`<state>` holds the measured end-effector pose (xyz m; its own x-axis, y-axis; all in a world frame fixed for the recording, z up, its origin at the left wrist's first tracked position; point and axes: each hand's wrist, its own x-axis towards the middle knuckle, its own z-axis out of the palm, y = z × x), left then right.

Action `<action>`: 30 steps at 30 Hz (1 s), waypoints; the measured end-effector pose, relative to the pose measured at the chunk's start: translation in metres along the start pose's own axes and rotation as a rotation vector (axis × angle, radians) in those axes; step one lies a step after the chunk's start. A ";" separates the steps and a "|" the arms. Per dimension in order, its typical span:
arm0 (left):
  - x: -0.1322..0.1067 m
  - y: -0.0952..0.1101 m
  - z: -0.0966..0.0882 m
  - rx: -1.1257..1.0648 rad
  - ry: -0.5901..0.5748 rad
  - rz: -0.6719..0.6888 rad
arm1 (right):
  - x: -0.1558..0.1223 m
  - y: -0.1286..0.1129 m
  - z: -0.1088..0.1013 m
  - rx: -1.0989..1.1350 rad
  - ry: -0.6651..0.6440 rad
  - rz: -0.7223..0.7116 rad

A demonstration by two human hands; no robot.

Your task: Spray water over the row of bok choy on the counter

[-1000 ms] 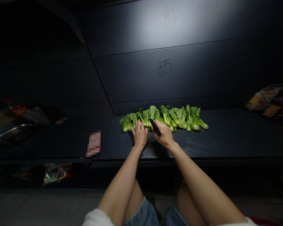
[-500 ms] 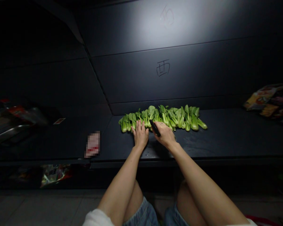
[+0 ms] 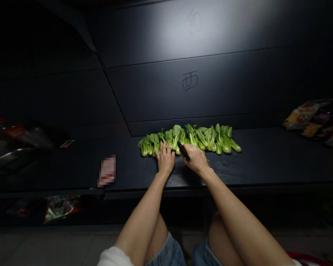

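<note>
A row of green bok choy (image 3: 226, 144) lies side by side on the dark shelf (image 3: 255, 162), leaves toward the back panel and pale stem ends toward me. My left hand (image 3: 165, 159) rests with fingers spread at the stem ends, left of the row's middle, touching them. Just to its right, my right hand (image 3: 197, 159) is closed around a slim black object (image 3: 183, 151) that slants up and left in front of the stems. Its kind I cannot make out, and its far side is hidden by the hand.
Colourful food packages (image 3: 310, 116) stand at the far right. A blurred card (image 3: 107, 170) sits by the shelf joint, and a small card (image 3: 67, 143) lies farther left. Another package (image 3: 59, 208) is on the level below. The upright back panel (image 3: 155, 92) bears a written character.
The shelf and bok choy have shifted slightly left in view. Both hands keep nearly the same pose, the right one still gripping the black object.
</note>
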<state>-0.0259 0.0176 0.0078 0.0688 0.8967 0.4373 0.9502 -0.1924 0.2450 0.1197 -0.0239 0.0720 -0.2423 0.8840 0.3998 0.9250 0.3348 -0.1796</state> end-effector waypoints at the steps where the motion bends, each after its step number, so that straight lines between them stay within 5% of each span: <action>1: 0.000 0.000 0.000 -0.002 0.000 0.002 | -0.001 0.001 -0.001 -0.008 -0.008 0.006; 30: 0.000 0.001 0.004 -0.005 0.049 0.047 | -0.017 0.023 -0.018 -0.174 -0.106 0.067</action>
<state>-0.0236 0.0188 0.0048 0.0982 0.8659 0.4905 0.9449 -0.2358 0.2271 0.1502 -0.0367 0.0770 -0.1997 0.9347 0.2940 0.9744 0.2211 -0.0412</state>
